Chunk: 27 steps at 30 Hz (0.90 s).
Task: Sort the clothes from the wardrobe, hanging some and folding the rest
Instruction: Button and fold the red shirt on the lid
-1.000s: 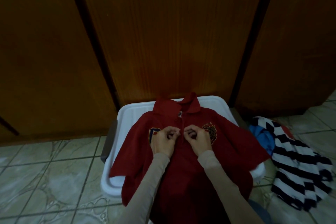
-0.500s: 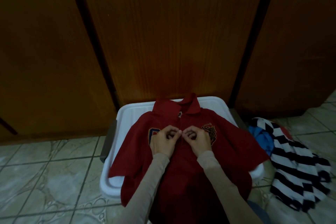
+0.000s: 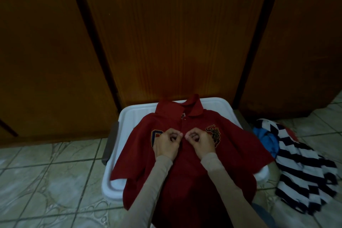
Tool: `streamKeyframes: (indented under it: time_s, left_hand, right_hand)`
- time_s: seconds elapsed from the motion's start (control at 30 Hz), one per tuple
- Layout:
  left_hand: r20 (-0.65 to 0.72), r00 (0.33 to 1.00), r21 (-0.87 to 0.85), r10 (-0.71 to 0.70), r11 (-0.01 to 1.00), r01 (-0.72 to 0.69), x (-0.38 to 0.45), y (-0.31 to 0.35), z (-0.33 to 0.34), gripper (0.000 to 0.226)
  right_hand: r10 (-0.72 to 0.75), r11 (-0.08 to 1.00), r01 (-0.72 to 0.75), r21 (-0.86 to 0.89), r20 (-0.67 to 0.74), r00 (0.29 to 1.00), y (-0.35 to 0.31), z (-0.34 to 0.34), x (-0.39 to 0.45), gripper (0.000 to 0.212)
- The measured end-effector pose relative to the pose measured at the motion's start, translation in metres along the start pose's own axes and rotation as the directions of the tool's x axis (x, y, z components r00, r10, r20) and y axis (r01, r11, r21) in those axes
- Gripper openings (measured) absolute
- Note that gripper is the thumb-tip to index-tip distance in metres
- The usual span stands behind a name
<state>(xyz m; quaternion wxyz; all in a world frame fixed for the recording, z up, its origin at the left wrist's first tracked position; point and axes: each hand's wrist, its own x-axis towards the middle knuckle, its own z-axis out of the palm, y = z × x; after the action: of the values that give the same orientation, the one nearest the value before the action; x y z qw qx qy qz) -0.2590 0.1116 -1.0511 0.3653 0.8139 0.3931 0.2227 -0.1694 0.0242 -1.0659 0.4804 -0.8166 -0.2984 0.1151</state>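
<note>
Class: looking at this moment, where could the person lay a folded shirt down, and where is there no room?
Free: the tiled floor left of the white tub, up to the wardrobe doors. Crowded: the tub top, covered by the red polo shirt under both hands, and the floor to its right, where the striped garment and a blue cloth lie.

Just the one camera here, worn on the head and pointed forward and down, so both sleeved arms come up from the bottom edge and the left hand [image 3: 167, 143] and right hand [image 3: 200, 141] land close in, a bit below centre. It's wide-angle, so the wooden wardrobe doors [image 3: 175, 33] fill the whole top half and lean outward, with tiled floor [image 3: 46, 181] along the bottom. No second view to share anything.
</note>
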Motion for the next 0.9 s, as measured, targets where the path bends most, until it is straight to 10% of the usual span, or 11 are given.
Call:
streamKeyframes:
  time_s: [0.73,0.9]
  left_hand:
    - [0.034,0.993,0.076,0.111,0.991,-0.113,0.001,-0.005,0.004,0.013]
    - [0.076,0.991,0.318,0.111,0.939,-0.130,-0.001,-0.004,0.004,0.040]
  right_hand:
    - [0.042,0.996,-0.044,-0.078,-0.021,0.999,-0.009,-0.003,-0.002,0.009]
    - [-0.069,0.893,0.079,-0.442,0.040,0.997,-0.011,-0.003,-0.005,0.037]
